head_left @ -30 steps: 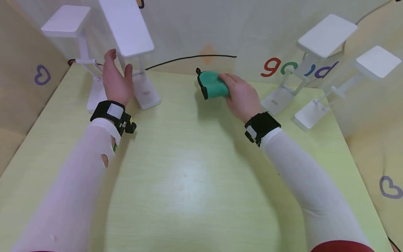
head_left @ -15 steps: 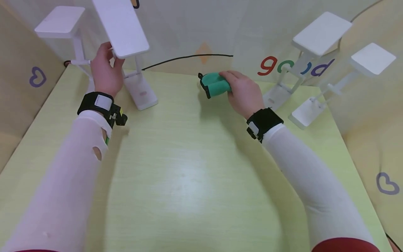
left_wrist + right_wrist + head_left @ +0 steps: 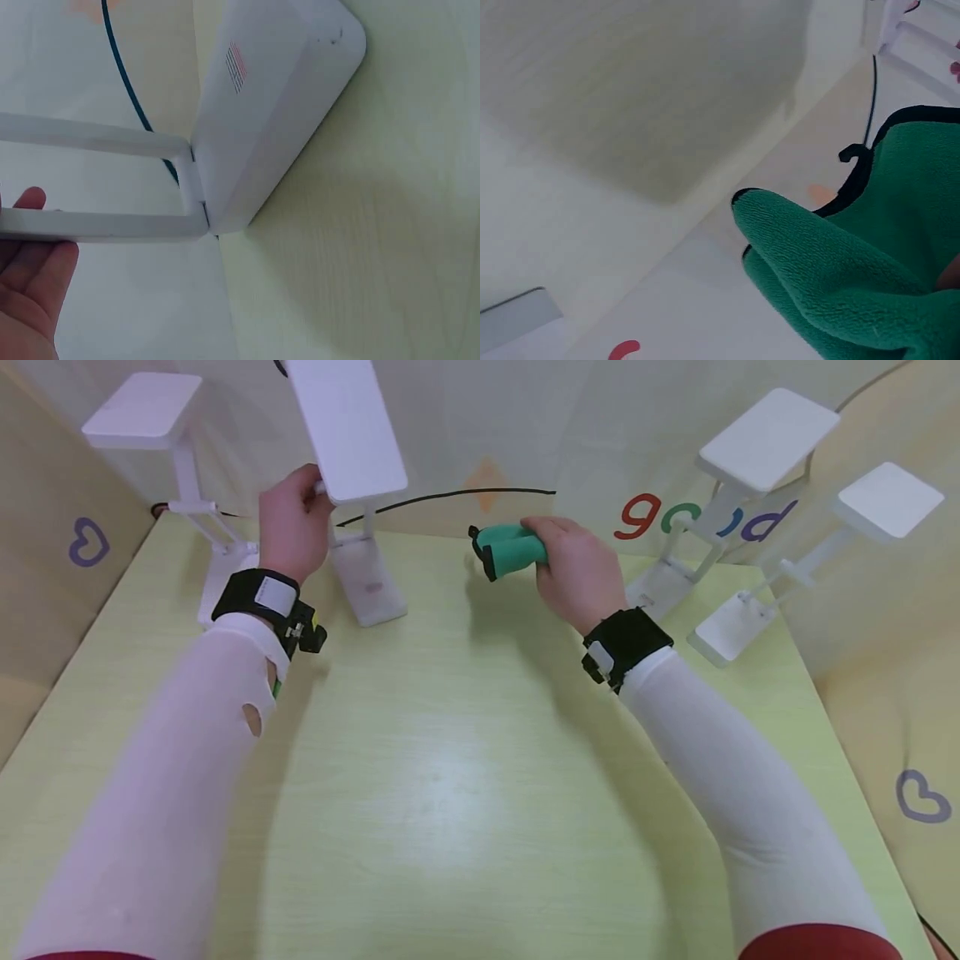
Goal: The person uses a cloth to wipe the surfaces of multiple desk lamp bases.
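Note:
My left hand [image 3: 294,527] grips one of the two thin arm bars [image 3: 105,225] of a white desk lamp [image 3: 348,431]. In the left wrist view, my fingers [image 3: 52,274] wrap that bar, and the lamp's base [image 3: 277,90] stands on the table. My right hand [image 3: 577,568] holds a folded green cloth [image 3: 513,550] with black edging above the table's back part. The right wrist view shows the cloth's fuzzy folds [image 3: 817,255] and a small black loop [image 3: 851,154] at its edge.
Another white lamp [image 3: 146,414] stands at the left corner. Two more lamps, one nearer [image 3: 888,502] and one behind [image 3: 768,443], are at the right. Walls enclose the pale table [image 3: 450,760]. A black cable [image 3: 465,493] shows against the back wall.
My left hand went from open beside the lamp to gripping its arm, and the lamp has shifted right. The right hand keeps holding the green cloth, nearly in place.

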Motion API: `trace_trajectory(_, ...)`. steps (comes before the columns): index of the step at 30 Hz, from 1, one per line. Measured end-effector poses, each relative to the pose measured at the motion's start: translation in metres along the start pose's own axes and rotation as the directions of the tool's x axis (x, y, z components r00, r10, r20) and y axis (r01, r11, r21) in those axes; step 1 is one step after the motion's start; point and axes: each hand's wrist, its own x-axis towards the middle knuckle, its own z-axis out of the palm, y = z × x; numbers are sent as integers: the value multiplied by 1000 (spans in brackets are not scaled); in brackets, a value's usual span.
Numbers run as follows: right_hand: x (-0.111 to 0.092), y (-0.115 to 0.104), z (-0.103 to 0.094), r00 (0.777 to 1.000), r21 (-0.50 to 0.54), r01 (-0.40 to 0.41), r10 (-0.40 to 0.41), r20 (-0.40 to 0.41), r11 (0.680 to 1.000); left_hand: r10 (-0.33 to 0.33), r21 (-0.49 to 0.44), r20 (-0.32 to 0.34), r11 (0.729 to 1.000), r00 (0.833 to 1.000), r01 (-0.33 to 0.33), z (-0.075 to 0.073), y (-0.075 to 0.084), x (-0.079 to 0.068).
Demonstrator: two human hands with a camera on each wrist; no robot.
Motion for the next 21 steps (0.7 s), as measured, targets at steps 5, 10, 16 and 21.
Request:
trace_trajectory(5,4,-10,-10,999,28,-41,41,7,999,35,-37,112,999,993,-31,20,25,-4)
trace_trajectory(10,2,-17,-12,1000,34,-27,26,16,999,104,-34,196,994,975,-100,36,47,-5)
trace_trajectory(16,0,-21,-7,998,22,-54,53,28,998,177,10,240,983,954,-185,44,60,-3)
trace_trajectory(21,-2,-36,8,1000,-3,5,-5,21,1000,190,31,223,979,956,-201,44,64,-2)
